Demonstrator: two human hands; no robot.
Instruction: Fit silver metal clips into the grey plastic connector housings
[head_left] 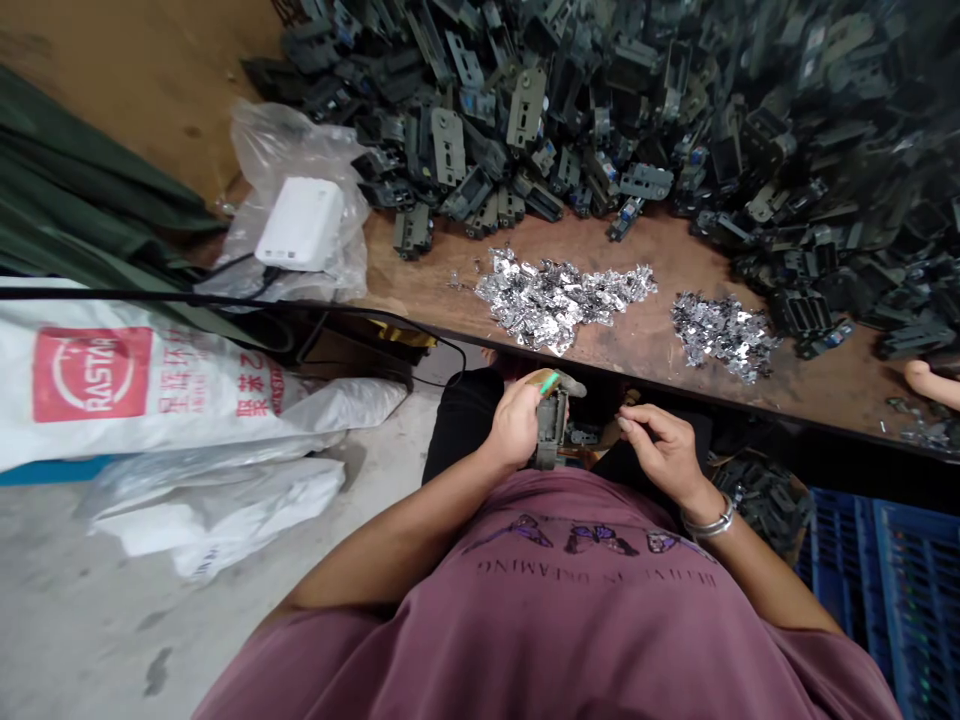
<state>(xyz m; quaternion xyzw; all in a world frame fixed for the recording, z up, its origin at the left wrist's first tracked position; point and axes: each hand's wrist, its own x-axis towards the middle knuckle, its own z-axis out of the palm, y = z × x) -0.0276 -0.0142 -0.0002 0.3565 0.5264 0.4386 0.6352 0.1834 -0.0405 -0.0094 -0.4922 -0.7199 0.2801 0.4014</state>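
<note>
My left hand [517, 422] is wrapped round a dark grey plastic part [551, 425] in front of my lap, with a bright green piece [550, 383] by the fingertips. To its right, apart from the part, my right hand [661, 447] has thumb and forefinger pressed together; whatever is between them is too small to make out. Beyond both hands, a heap of small shiny metal pieces [551, 305] lies near the table's front edge, and a smaller metal heap [724, 335] is to its right.
A large pile of dark plastic parts [525, 110] covers the back of the wooden table [420, 290]. A white box [300, 222] rests on clear plastic at the left. White sacks [187, 370] stand lower left, blue crates [915, 590] lower right. Another person's hand [930, 383] shows at far right.
</note>
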